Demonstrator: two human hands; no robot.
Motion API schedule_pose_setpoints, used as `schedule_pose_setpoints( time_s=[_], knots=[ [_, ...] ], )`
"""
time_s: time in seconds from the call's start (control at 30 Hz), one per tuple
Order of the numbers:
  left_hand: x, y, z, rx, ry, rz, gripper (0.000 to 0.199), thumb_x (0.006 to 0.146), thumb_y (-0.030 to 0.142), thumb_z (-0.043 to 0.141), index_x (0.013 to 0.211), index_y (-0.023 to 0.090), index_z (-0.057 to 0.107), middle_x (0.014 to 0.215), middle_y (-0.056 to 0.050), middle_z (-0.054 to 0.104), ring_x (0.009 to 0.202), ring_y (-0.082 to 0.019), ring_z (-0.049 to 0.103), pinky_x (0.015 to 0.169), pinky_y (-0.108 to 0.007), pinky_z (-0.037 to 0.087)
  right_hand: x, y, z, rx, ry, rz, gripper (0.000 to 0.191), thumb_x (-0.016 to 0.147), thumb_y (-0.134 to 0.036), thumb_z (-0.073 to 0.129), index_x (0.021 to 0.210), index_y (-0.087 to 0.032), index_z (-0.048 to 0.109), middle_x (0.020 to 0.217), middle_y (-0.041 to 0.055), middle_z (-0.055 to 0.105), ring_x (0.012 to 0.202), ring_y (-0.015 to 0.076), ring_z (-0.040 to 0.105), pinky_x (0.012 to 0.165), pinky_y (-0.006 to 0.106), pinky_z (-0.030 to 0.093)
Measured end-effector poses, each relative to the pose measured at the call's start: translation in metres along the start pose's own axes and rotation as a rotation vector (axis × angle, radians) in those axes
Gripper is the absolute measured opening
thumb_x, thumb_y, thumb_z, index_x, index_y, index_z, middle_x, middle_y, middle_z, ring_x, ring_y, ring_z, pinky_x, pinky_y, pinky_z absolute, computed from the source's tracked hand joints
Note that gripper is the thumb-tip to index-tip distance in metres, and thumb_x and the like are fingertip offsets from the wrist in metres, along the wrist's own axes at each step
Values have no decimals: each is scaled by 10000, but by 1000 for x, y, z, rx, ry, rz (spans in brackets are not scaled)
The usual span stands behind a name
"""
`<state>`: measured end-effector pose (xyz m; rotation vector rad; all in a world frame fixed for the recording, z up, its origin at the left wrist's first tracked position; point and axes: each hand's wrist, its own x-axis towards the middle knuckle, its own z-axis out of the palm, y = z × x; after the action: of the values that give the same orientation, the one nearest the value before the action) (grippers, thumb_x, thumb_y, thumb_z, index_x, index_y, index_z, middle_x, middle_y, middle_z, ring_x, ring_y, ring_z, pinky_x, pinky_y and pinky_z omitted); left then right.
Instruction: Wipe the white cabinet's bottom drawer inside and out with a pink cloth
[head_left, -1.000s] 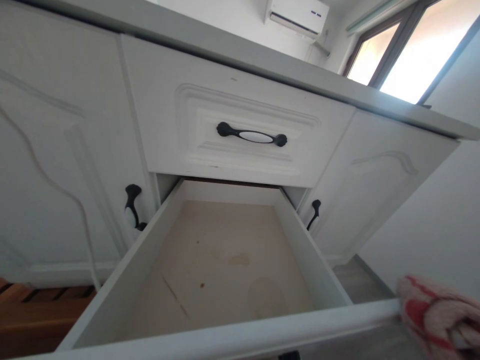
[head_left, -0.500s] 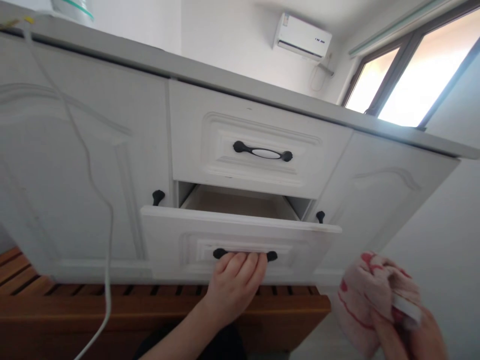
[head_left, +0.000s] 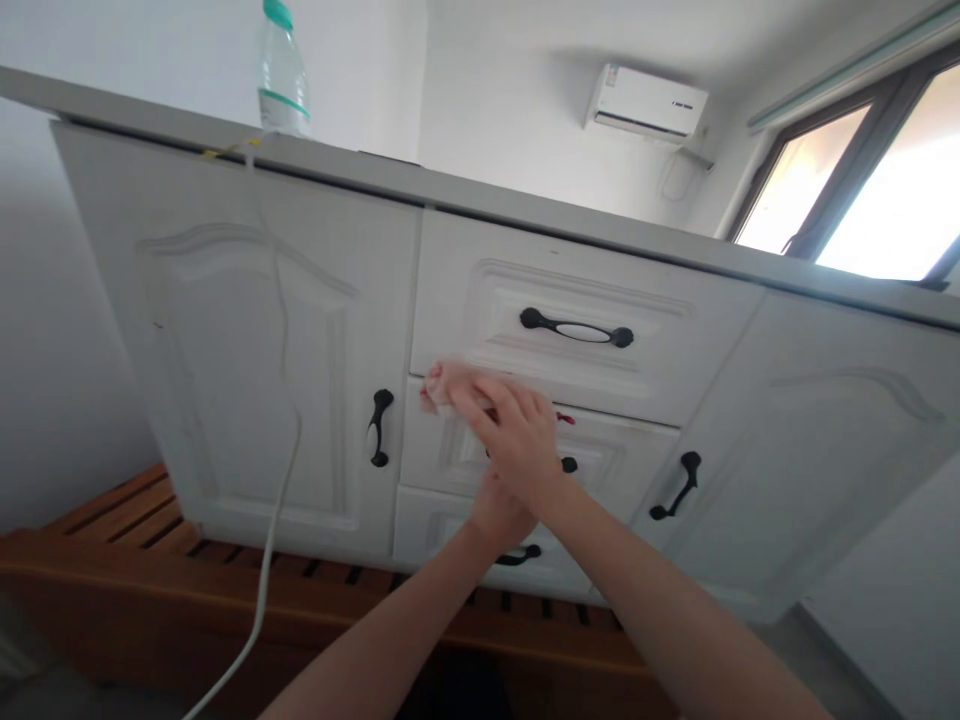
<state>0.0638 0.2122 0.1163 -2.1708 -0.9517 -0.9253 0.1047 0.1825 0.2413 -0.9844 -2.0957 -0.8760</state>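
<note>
My right hand holds a pink and white cloth against the upper edge of the middle drawer; the cloth is blurred by motion. A small red tip shows beside the knuckles, and I cannot make out what it belongs to. My left hand is just below, partly behind the right hand, in front of the drawer's black handle; its fingers are hidden. The middle drawer sits closed in the white cabinet. Above it is the top drawer, also closed.
A bottle with a green cap stands on the cabinet top. A white cable hangs down across the left door. Below, a slatted wooden bench runs along the cabinet front. An air conditioner and a window are behind.
The middle drawer was pulled out with my left hand on its handle and is now closed. My right hand has brought the cloth from the lower right onto the drawer front. The view has shifted left.
</note>
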Motion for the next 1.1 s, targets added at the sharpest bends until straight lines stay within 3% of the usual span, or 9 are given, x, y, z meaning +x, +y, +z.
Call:
schedule_pose_setpoints(
  time_s=[0.17, 0.3, 0.5, 0.6, 0.67, 0.77, 0.87, 0.97, 1.1],
  knots=[
    [-2, -5, 0, -8, 26, 100, 403, 958, 315, 479, 1330, 164, 519, 1143, -72, 684, 1045, -220, 622, 1005, -408, 475, 50, -31, 36, 56, -282, -226, 518, 1034, -178, 256, 1489, -423, 292, 1488, -19, 475, 1374, 172, 362, 1045, 379, 339],
    [-3, -10, 1, -11, -26, 95, 426, 970, 292, 458, 1372, 155, 485, 1157, -85, 681, 1072, -237, 601, 1005, -420, 438, 44, -19, 35, 53, -308, -243, 495, 1042, -197, 254, 1496, -386, 310, 1517, -3, 456, 1378, 178, 349, 1031, 401, 349],
    [-1, -10, -13, -59, 43, 87, 325, 944, 196, 472, 1245, 214, 592, 1098, -64, 699, 1024, -212, 600, 935, -388, 438, -31, 63, -10, -183, -171, -162, 509, 996, -272, 226, 1368, -364, 562, 1280, -4, 639, 1193, 152, 550, 921, 370, 404],
    [2, -7, -26, -74, 42, 64, 399, 938, 199, 464, 1332, 166, 519, 1187, -68, 662, 1031, -204, 570, 967, -378, 422, -89, 120, -40, -310, -155, -31, 444, 945, -144, 485, 1272, -403, 636, 1205, 51, 684, 1128, 202, 564, 930, 407, 424],
    [3, -4, -32, -115, 4, 30, 421, 919, 202, 480, 1337, 162, 508, 1186, -60, 654, 1041, -208, 558, 991, -376, 412, -127, 154, -60, -400, -165, 140, 437, 911, -104, 525, 1232, -363, 671, 1204, 91, 662, 1124, 229, 548, 957, 417, 431],
    [5, 0, -36, -200, -61, -25, 464, 882, 220, 518, 1344, 185, 500, 1202, -62, 645, 1097, -227, 548, 1034, -392, 398, -169, 186, -79, -465, -106, 208, 438, 909, -113, 492, 1302, -257, 624, 1204, 149, 630, 1087, 266, 519, 950, 433, 444],
    [5, 0, -37, -249, -64, -56, 487, 861, 226, 538, 1347, 217, 508, 1303, -70, 607, 1172, -233, 535, 1066, -392, 394, -183, 186, -81, -543, -40, 203, 471, 919, -128, 461, 1381, -179, 536, 1148, 170, 631, 1024, 279, 512, 902, 430, 449],
    [-4, 3, -34, -210, 52, -44, 546, 859, 206, 536, 1401, 241, 478, 1428, -68, 535, 1292, -233, 478, 1139, -395, 346, -173, 166, -69, -600, -4, 222, 512, 924, -147, 470, 1436, -174, 463, 1140, 164, 630, 1008, 283, 516, 846, 419, 440],
    [-59, 33, -23, -241, 208, -74, 570, 871, 231, 539, 1435, 271, 463, 1393, -39, 581, 1294, -205, 481, 1179, -374, 302, -143, 126, -37, -547, 100, 218, 543, 902, -156, 522, 1438, -216, 458, 1162, 143, 625, 1011, 272, 515, 834, 406, 412]
  ],
)
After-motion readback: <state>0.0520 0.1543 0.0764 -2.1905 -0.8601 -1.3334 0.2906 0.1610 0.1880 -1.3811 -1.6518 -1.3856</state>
